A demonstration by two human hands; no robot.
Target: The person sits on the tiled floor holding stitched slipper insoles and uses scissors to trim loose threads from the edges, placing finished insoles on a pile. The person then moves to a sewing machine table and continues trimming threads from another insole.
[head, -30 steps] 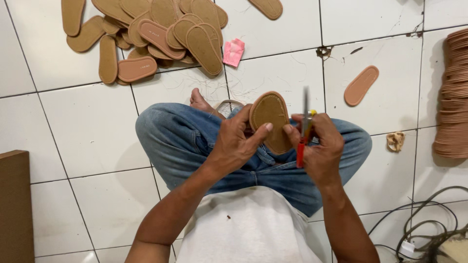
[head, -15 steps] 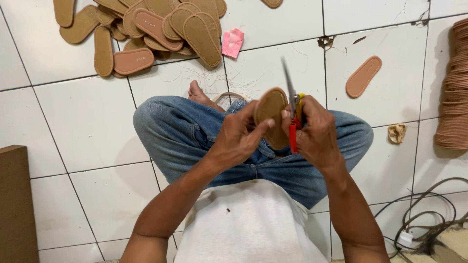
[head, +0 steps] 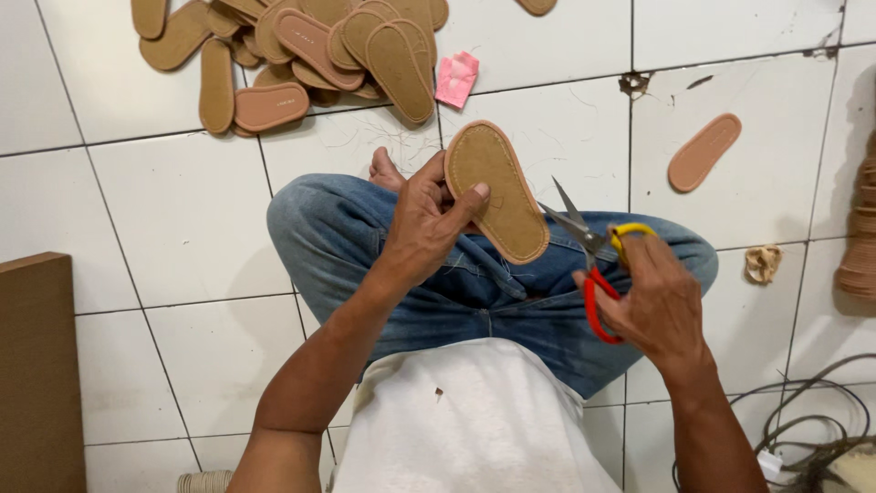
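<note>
Two hands: both belong to the seated person, cross-legged on white floor tiles (head: 182, 219), jeans (head: 474, 283) beneath the work.
Right hand (head: 652, 306): closed through the red and yellow loops of a pair of scissors (head: 593, 265); blades stand slightly parted and point up and left, toward the sole.
Left hand (head: 429, 219): pinches a tan insole (head: 497, 192), thumb pressed on its stitched face near the left edge, fingers hidden behind.
Insole position: held above the lap, upright and tilted, heel end lowest; its lower right edge lies just beside the blade tips, apart from them.
Step in hand: judged to be trimming the insole's rim, caught in a pause between cuts with the blades off the piece.
Next move: would call for bringing the blades back to the edge and turning the insole in the pinch so the rim feeds between them.
Middle distance: one lone insole (head: 703, 151) lies flat on the tiles to the right; a pale crumpled scrap (head: 762, 263) sits near the right knee.
Far: a pink scrap (head: 456, 78) beside a loose heap of insoles (head: 301, 46) at top left.
</note>
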